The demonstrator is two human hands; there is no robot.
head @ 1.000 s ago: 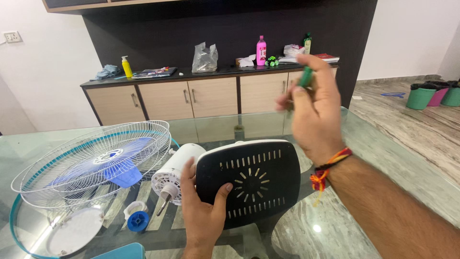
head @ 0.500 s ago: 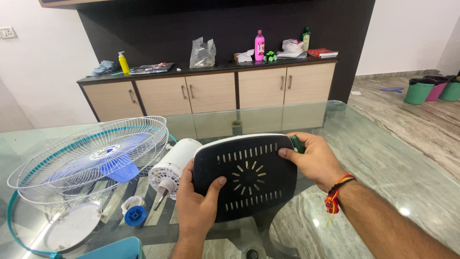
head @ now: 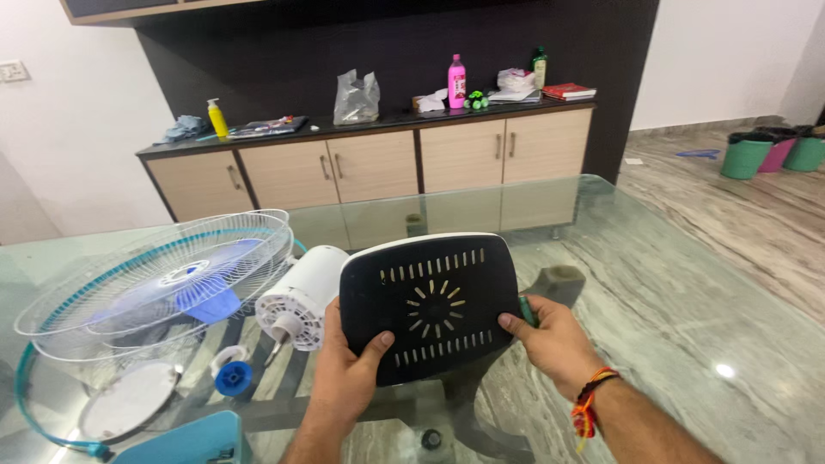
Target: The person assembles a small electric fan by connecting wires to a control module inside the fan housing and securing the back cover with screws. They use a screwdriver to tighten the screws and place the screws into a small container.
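Both hands clamp one matte black fan base, slotted underside up, rounded corners, held just above the glass table: left hand at its lower-left edge, right hand at the right edge, pinching one green tool. Beside it, one smooth white cylindrical motor and two wire grilles

black vented fan base | underside up, tilted | above glass table | green tool, perhaps screwdriver
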